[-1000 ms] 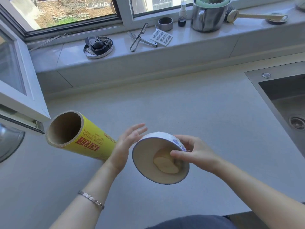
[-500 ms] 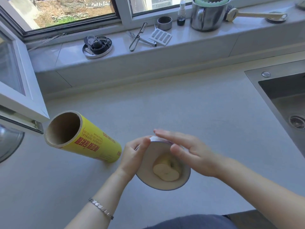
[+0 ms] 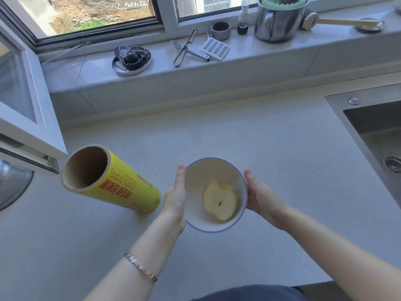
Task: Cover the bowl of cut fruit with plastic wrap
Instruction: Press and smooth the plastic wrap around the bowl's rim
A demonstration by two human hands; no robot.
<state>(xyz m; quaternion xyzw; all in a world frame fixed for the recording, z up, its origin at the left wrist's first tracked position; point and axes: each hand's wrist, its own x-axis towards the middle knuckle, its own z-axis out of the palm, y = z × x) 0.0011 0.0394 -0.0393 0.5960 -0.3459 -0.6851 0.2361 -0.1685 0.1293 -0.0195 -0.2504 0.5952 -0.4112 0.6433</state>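
Both hands cup bowl, 1 apple slice inside.
Left hand [image 3: 175, 197] and right hand [image 3: 259, 197] pressed against sides of bowl [image 3: 196, 203] holding apple slice [image 3: 220, 200]; wrap roll [image 3: 112, 181] lies just left.

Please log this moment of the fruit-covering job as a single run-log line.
left hand: on bowl's left side | right hand: on its right side | bowl: upright, holds apple half | wrap over bowl: cannot tell | plastic wrap roll: untouched

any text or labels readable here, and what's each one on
Plastic wrap roll: large red Chinese characters along the yellow label, seen upside down and too blurred to quote.
Same roll: lines of small red print beside them, too small to read.
Bowl, sink and windowsill items: no text that can be read.
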